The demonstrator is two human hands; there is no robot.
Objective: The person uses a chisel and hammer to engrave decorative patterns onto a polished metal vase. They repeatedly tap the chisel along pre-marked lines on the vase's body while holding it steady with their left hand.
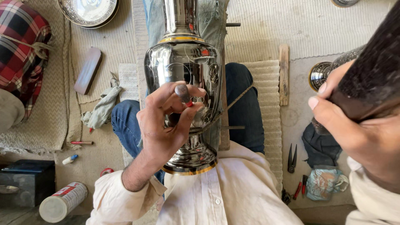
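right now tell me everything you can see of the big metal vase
The vase is polished silver-coloured metal, mirror-bright, with thin gold bands at shoulder and foot. It has a narrow neck, a wide body and a flared base. Fine scribed lines and circular flower-like patterns mark the body. It lies along the person's lap, base against the white shirt. The left hand presses a punch to it.

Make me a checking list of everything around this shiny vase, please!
Surface: woven mats on the floor; person sits with the vase across their lap.
Job's things: polished metal vase with engraved lines; small chisel against it; dark mallet.
Clutter: spray can, rag, pliers, patterned cup, wooden block, markers, engraved tray.
Grippers: left hand pinches the chisel; right hand grips the mallet, raised.
Cables: nothing seen.
Surroundings: plaid cushion, black box.
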